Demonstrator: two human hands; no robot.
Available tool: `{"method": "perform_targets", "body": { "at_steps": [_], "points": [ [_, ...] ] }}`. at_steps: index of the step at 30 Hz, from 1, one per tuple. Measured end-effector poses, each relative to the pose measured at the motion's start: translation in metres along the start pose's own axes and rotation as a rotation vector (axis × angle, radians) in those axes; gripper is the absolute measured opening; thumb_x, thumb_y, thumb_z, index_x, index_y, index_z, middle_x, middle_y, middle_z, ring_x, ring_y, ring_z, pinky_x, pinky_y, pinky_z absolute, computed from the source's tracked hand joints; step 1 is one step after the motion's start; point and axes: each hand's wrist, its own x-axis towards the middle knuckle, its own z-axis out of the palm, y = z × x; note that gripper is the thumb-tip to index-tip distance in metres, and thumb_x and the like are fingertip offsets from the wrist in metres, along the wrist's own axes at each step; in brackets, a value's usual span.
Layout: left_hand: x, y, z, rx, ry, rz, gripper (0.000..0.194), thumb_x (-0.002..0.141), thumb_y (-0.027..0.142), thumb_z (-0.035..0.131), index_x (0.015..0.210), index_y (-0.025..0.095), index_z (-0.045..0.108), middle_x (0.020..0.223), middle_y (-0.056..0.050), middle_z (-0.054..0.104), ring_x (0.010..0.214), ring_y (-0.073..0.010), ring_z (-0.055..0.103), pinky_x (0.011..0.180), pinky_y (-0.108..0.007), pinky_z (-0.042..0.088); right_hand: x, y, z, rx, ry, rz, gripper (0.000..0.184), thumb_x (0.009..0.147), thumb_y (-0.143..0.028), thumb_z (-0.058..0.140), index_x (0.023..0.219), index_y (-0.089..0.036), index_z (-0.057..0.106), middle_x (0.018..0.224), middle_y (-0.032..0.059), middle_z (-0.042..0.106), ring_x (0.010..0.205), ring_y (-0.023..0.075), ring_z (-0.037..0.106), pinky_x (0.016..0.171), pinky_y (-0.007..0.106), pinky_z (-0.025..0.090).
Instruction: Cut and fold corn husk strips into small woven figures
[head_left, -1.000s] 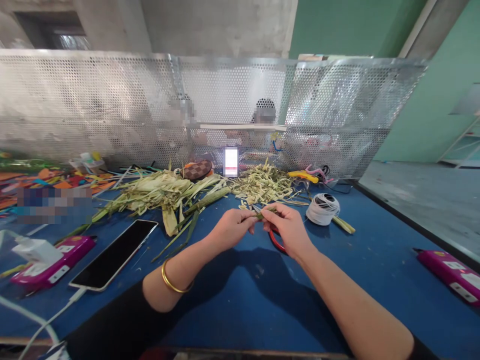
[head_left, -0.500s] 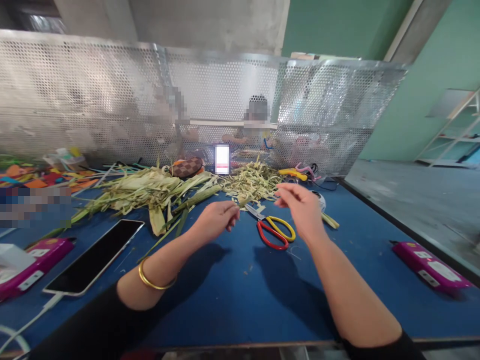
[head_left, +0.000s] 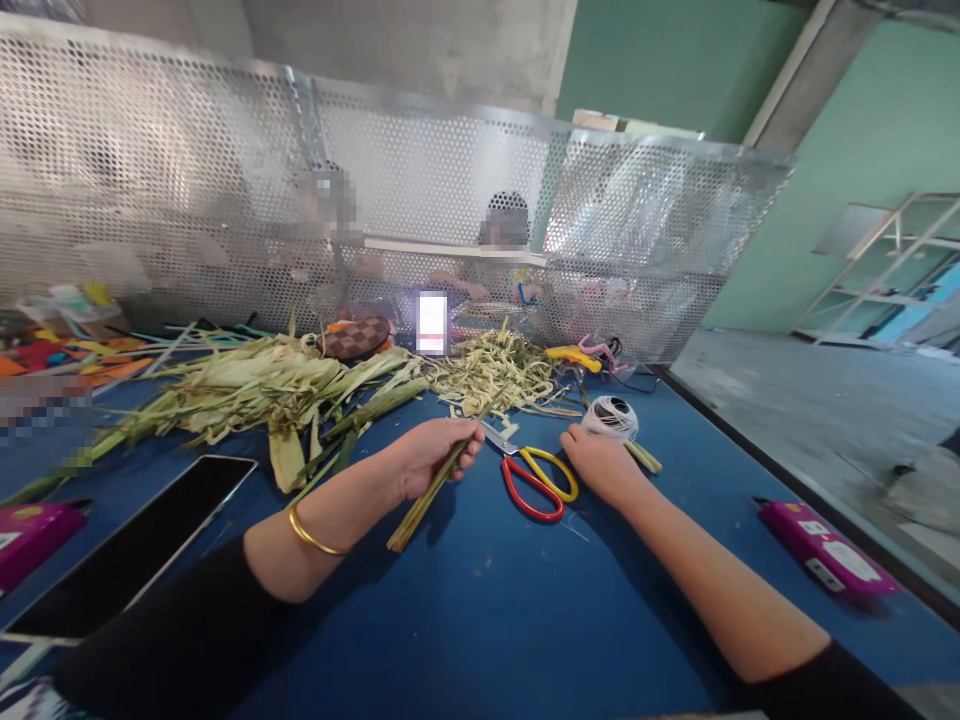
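Your left hand (head_left: 435, 452) is curled closed around a thin bundle of stalks (head_left: 417, 512), which slants from past your fingertips back to below your palm. Your right hand (head_left: 606, 466) has its fingers at the near edge of the string ball (head_left: 610, 420); whether they grip it, I can't tell. Between your 2 hands lie the scissors (head_left: 514, 458), handles toward you. Beyond them sits a heap of shredded strips (head_left: 495, 372); left of that, a husk pile (head_left: 251, 388).
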Motion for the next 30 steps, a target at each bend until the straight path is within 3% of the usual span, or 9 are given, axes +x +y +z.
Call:
{"method": "perform_targets", "body": {
  "at_steps": [4, 7, 15, 19, 23, 26, 30],
  "points": [
    [0.008, 0.001, 0.000, 0.050, 0.027, 0.018, 0.016, 0.087, 0.022, 0.043, 0.072, 0.016, 0.046, 0.059, 0.005, 0.044, 0.045, -0.0056, 0.041, 0.044, -0.019, 0.031, 0.003, 0.005, -0.004, 0.065, 0.046, 0.083, 0.017, 0.089, -0.008, 0.044, 0.091, -0.015, 0.059, 0.076, 0.0063, 0.066, 0.063, 0.0158, 0.060, 0.052, 0.025, 0.030],
    [0.014, 0.000, -0.001, 0.042, 0.073, 0.022, 0.017, 0.089, 0.020, 0.041, 0.073, 0.016, 0.047, 0.059, 0.005, 0.044, 0.044, -0.0056, 0.042, 0.043, -0.019, 0.032, 0.007, 0.005, -0.009, 0.115, 0.083, 0.099, 0.014, 0.091, -0.015, 0.043, 0.091, -0.017, 0.057, 0.081, 0.0043, 0.067, 0.070, 0.0148, 0.061, 0.056, 0.024, 0.032],
    [0.022, -0.002, 0.010, 0.019, 0.166, 0.021, 0.021, 0.090, 0.018, 0.040, 0.072, 0.014, 0.051, 0.067, 0.002, 0.052, 0.043, -0.0054, 0.047, 0.039, -0.018, 0.033, 0.006, -0.035, -0.011, 0.090, 0.194, -0.096, 0.015, 0.088, -0.008, 0.045, 0.083, -0.016, 0.056, 0.078, 0.0058, 0.062, 0.070, 0.0173, 0.055, 0.061, 0.027, 0.032],
    [0.031, -0.008, 0.019, 0.003, 0.126, 0.054, 0.021, 0.089, 0.017, 0.041, 0.073, 0.013, 0.054, 0.078, 0.000, 0.059, 0.043, -0.0049, 0.050, 0.040, -0.019, 0.037, -0.001, -0.060, -0.017, 0.147, 0.266, -0.199, 0.017, 0.089, -0.007, 0.042, 0.085, -0.015, 0.056, 0.078, 0.0065, 0.060, 0.072, 0.0185, 0.053, 0.066, 0.027, 0.037],
    [0.041, -0.018, 0.021, 0.006, 0.016, 0.011, 0.022, 0.088, 0.020, 0.044, 0.069, 0.014, 0.055, 0.053, 0.004, 0.049, 0.036, -0.0055, 0.040, 0.037, -0.018, 0.031, -0.008, -0.076, -0.022, 0.241, 0.312, -0.358, 0.017, 0.092, -0.009, 0.042, 0.087, -0.015, 0.057, 0.083, 0.0083, 0.061, 0.078, 0.0197, 0.054, 0.075, 0.030, 0.042],
    [0.045, -0.024, 0.016, -0.009, -0.110, -0.066, 0.021, 0.083, 0.024, 0.053, 0.064, 0.014, 0.053, 0.044, 0.006, 0.041, 0.034, -0.0051, 0.032, 0.037, -0.018, 0.027, -0.015, -0.082, -0.023, 0.353, 0.289, -0.402, 0.018, 0.093, -0.012, 0.041, 0.083, -0.016, 0.056, 0.080, 0.0066, 0.061, 0.074, 0.0186, 0.054, 0.071, 0.029, 0.043],
    [0.045, -0.025, 0.009, -0.089, -0.182, -0.201, 0.022, 0.080, 0.027, 0.058, 0.064, 0.014, 0.053, 0.044, 0.006, 0.041, 0.036, -0.0042, 0.030, 0.038, -0.016, 0.026, -0.026, -0.083, -0.027, 0.536, 0.208, -0.438, 0.018, 0.092, -0.013, 0.042, 0.081, -0.018, 0.056, 0.080, 0.0047, 0.062, 0.075, 0.0166, 0.057, 0.070, 0.027, 0.044]
  ]
}}
